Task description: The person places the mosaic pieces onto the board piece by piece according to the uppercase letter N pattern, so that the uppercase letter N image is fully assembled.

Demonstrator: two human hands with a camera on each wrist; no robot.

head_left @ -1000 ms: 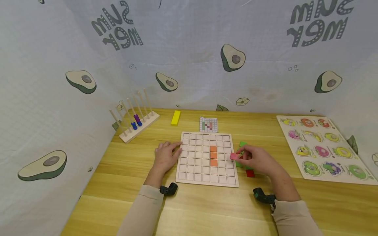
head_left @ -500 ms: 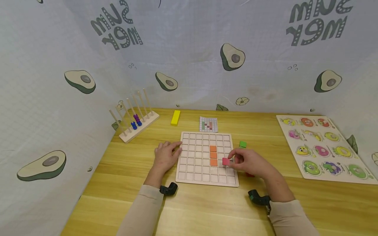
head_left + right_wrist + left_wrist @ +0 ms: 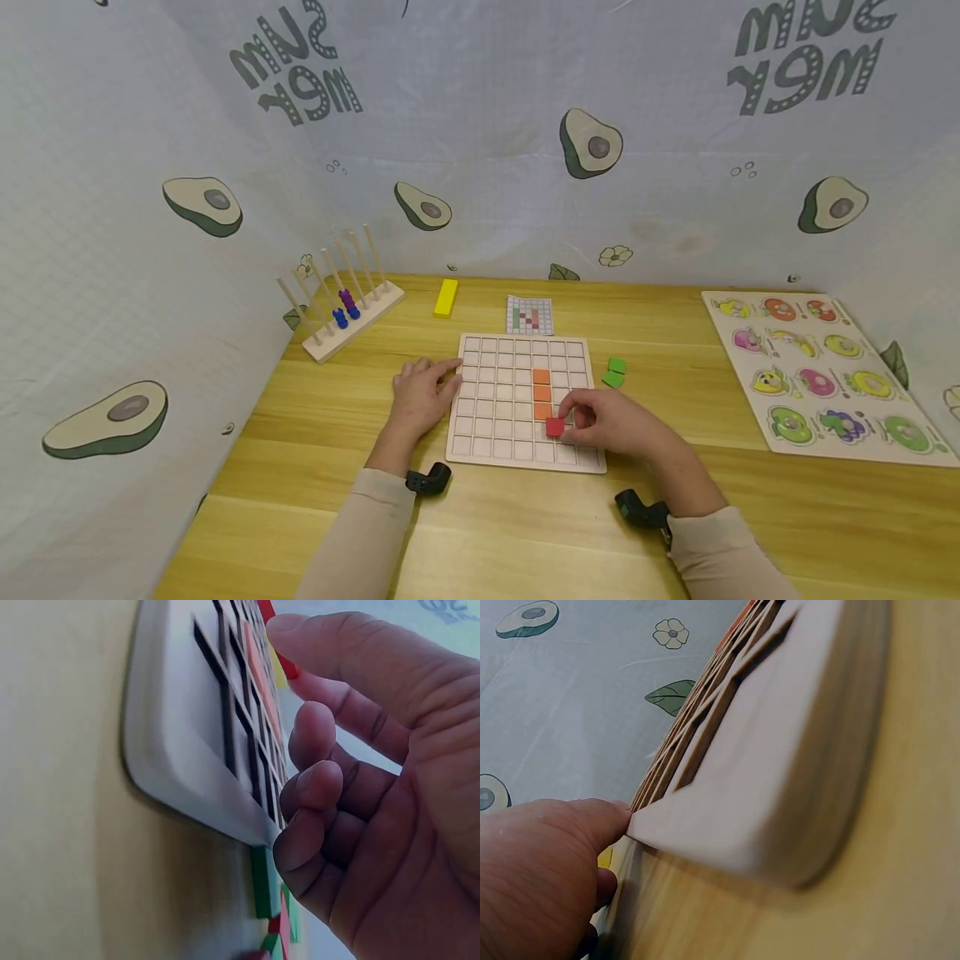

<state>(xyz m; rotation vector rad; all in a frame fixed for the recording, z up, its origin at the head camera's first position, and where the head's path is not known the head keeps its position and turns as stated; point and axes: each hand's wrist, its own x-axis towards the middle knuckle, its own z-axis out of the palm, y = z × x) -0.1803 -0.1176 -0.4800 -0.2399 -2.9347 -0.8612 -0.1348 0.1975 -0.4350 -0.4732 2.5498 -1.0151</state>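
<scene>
A wooden grid board (image 3: 486, 408) lies on the table between both hands. Thumb and fingers of my right hand (image 3: 617, 425) pinch a red square tile (image 3: 554, 427) over the board's lower right part. Just above and left of it, three orange tiles (image 3: 542, 394) sit stacked in one column of cells. My left hand (image 3: 422, 398) rests at the board's left side, fingertips touching its edge, as the left wrist view also shows at the board's rim (image 3: 727, 817). In the right wrist view, green and red tiles (image 3: 265, 881) lie by the board, mostly hidden from the head view.
Two green tiles (image 3: 616, 372) lie right of the board. Behind it are a small grid pattern card (image 3: 529, 317) and a yellow block (image 3: 446, 298). A peg rack (image 3: 356, 321) with blue and purple beads stands left; a fruit puzzle board (image 3: 825, 375) lies right.
My right hand has carried the red tile left and toward me, from the board's right edge to beside the orange column. The left hand stays where it was.
</scene>
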